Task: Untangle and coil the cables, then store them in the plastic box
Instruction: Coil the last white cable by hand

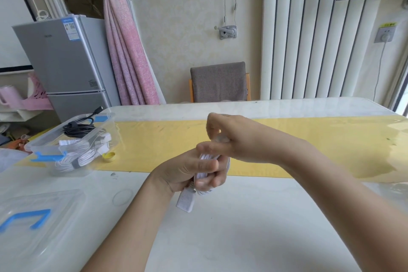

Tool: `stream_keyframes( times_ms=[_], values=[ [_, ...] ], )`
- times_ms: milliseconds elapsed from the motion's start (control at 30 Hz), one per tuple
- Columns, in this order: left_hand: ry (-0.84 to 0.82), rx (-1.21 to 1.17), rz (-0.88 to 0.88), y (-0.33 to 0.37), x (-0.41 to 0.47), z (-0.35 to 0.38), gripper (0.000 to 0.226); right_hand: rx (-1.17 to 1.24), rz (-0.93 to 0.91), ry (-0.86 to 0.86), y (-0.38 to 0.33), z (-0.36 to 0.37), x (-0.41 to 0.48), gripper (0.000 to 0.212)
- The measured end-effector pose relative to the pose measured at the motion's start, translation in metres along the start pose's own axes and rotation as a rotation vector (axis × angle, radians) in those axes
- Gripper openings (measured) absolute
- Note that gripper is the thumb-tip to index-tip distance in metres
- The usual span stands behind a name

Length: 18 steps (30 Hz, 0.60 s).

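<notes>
My left hand grips a coiled white cable above the middle of the table; its white plug end hangs below my fingers. My right hand is just above the coil, its fingers pinched on a blurred bit of the same cable. The clear plastic box with blue clips stands at the left of the table. It holds a black cable and several white cable bundles.
The box's clear lid with a blue clip lies at the near left. A small yellow cap sits beside the box. A yellow runner crosses the white table. A chair stands behind the far edge, a fridge at the left.
</notes>
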<state>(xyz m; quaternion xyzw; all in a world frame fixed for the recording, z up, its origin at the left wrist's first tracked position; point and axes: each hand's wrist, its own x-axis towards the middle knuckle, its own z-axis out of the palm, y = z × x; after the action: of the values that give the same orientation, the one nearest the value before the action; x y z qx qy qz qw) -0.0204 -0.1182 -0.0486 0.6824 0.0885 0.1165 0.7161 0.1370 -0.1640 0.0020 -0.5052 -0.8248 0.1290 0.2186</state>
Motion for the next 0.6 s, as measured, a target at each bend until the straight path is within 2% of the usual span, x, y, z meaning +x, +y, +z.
stream_keyframes(
  times_ms=[100, 167, 233, 333, 467, 600],
  values=[
    [0.085, -0.054, 0.017, 0.003, -0.003, 0.001, 0.036, 0.334, 0.034, -0.012, 0.0, 0.013, 0.004, 0.013],
    [0.217, -0.104, 0.048, 0.003, -0.004, 0.001, 0.042, 0.373, 0.037, 0.142, 0.001, 0.026, 0.01, 0.016],
    [0.354, -0.168, 0.062, 0.003, -0.004, 0.001, 0.04, 0.4, 0.052, 0.305, 0.002, 0.038, 0.016, 0.028],
    [0.492, -0.181, 0.049, 0.008, -0.005, 0.001, 0.021, 0.392, 0.068, 0.437, 0.003, 0.05, 0.019, 0.039],
    [0.582, -0.095, 0.048, 0.01, 0.001, 0.003, 0.02, 0.531, 0.128, 0.589, 0.011, 0.054, 0.02, 0.043],
    [0.598, 0.038, 0.054, 0.01, 0.008, 0.003, 0.02, 0.606, 0.155, 0.664, 0.018, 0.055, 0.021, 0.036]
  ],
)
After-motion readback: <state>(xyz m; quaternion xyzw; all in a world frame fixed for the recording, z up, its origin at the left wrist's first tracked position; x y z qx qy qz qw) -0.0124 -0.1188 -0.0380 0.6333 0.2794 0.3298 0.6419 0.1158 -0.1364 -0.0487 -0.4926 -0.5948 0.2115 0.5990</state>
